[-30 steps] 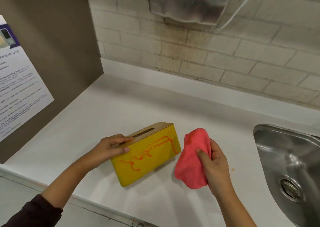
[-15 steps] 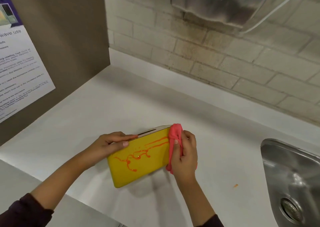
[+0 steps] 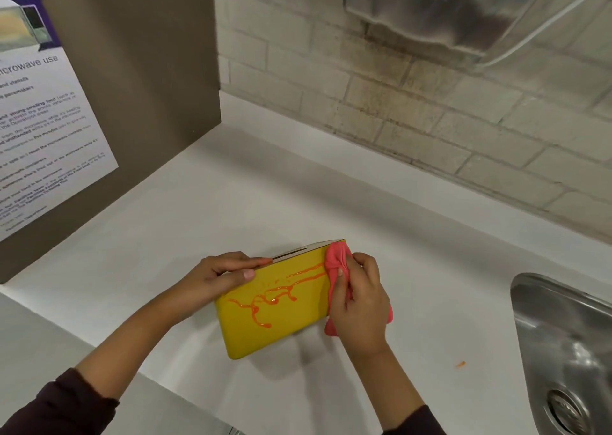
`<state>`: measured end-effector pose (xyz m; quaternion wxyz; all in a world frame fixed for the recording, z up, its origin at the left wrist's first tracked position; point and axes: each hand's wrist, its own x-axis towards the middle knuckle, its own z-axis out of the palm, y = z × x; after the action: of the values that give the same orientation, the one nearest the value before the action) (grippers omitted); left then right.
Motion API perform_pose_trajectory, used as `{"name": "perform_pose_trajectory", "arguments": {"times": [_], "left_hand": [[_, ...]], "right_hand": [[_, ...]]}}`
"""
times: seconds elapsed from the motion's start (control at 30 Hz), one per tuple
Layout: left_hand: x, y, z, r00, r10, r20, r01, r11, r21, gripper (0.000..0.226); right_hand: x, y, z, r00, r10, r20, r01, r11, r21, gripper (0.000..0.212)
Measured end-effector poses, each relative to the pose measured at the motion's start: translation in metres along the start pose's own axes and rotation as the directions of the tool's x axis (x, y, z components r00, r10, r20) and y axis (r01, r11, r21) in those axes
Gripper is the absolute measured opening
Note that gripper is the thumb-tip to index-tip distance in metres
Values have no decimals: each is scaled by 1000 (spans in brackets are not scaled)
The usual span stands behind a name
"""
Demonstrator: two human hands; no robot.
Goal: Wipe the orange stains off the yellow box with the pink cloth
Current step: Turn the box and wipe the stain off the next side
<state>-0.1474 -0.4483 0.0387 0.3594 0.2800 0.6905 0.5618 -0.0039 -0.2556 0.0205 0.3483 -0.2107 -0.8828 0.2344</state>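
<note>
The yellow box (image 3: 281, 322) stands on the white counter (image 3: 198, 209), its slotted wooden top turned away from me. Wet orange stains (image 3: 271, 297) run in thin lines across its near face. My left hand (image 3: 218, 277) grips the box's top left edge, thumb on the front face. My right hand (image 3: 359, 305) holds the bunched pink cloth (image 3: 336, 260) pressed against the box's right end, where the stain lines reach it. Part of the cloth hangs below and behind that hand.
A steel sink (image 3: 569, 351) lies at the right, with a small orange drop (image 3: 461, 364) on the counter before it. A brown panel with a printed notice (image 3: 43, 129) stands at the left. A metal dispenser (image 3: 440, 7) hangs on the brick wall above.
My right hand brought the pink cloth from beside the box onto its right end. The left hand kept its hold on the box.
</note>
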Motion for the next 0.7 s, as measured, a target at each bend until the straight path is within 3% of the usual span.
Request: {"name": "perform_pose_trajectory", "arguments": {"times": [0.13,0.37,0.57,0.7], "left_hand": [[0,-1,1,1000,16,-10,-15,1000,11,32],[-2,-2,1,1000,16,7,-16,1000,-19,30],[-4,-4,3,999,44,3,-44,999,-10,36],[-4,-5,4,998,56,-5,-56,998,-10,35]], "right_hand": [[5,-20,12,976,187,-114,-182,982,53,30],[-2,-11,9,997,-5,-71,11,995,96,24],[0,-19,13,959,218,-180,-187,966,177,29],[-10,-31,19,991,88,-100,-69,980,184,27]]}}
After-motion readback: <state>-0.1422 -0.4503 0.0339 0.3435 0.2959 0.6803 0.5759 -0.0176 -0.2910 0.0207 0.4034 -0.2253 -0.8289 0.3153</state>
